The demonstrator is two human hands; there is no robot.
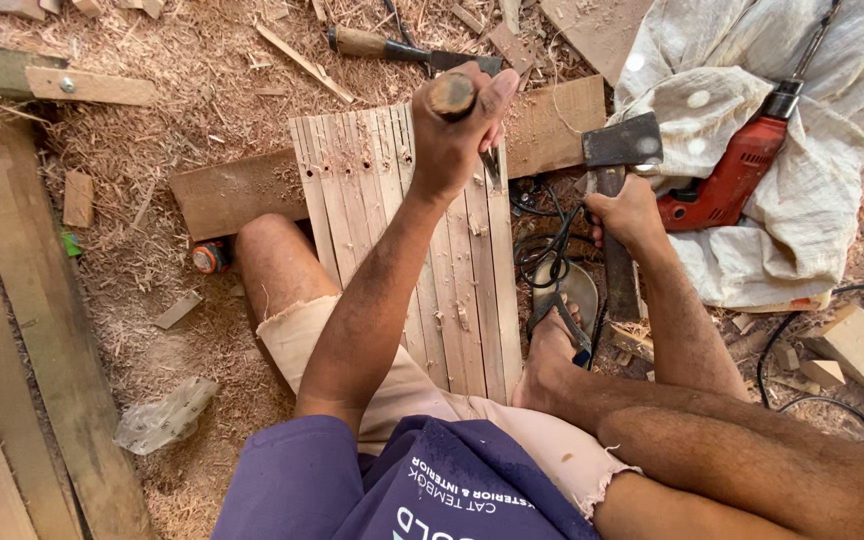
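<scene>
My left hand (457, 135) is closed around the wooden handle of a chisel (450, 95), held upright with its tip on a row of narrow wooden slats (372, 200). The slats lie side by side and have small holes near their far ends. They rest across a darker plank (237, 192) and under my legs. My right hand (629, 212) grips an axe (622, 145) just below its dark metal head, to the right of the slats. Its handle runs back toward me.
A red power drill (727, 185) lies on a white sack (742, 70) at the right. A second wooden-handled tool (392, 48) lies beyond the slats. Black cables (542, 245) coil by my sandalled foot (552, 345). Timber beams (22, 330) run along the left, and sawdust and offcuts cover the ground.
</scene>
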